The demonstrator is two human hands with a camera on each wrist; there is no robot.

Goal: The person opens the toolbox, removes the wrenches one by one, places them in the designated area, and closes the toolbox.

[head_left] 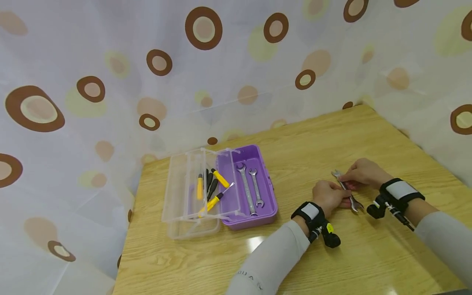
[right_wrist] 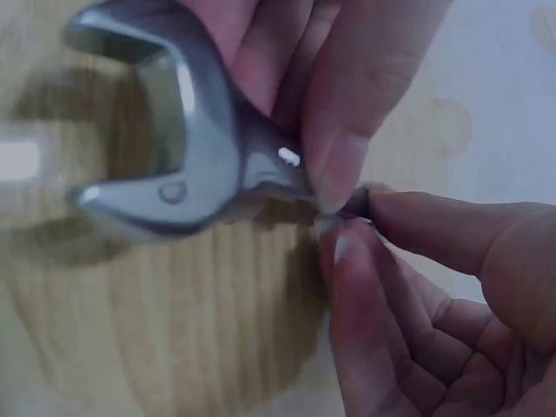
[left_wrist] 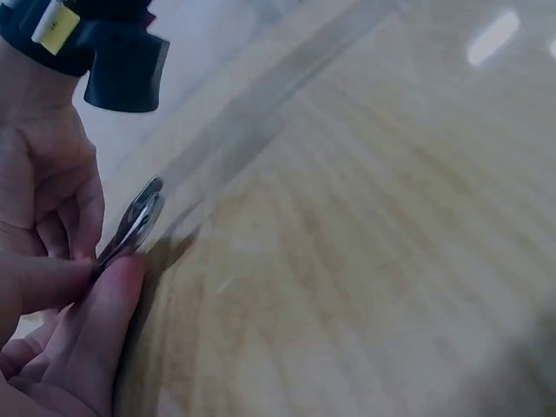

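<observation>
A silver open-end wrench is held between both hands over the right part of the table. My left hand pinches its shank close to the nearer end, between thumb and fingertips. Farther along, toward the other end, my right hand pinches the same wrench. In the right wrist view the wrench's broad forked end points left, large and near, with fingertips of both hands meeting at the shank. The left wrist view shows the wrench edge-on, sticking out past the left thumb and finger.
A purple toolbox stands left of the hands, with two wrenches lying inside. Its clear compartment lid is folded out to the left, around several yellow-and-black tools. Patterned sheeting rises behind the wooden table.
</observation>
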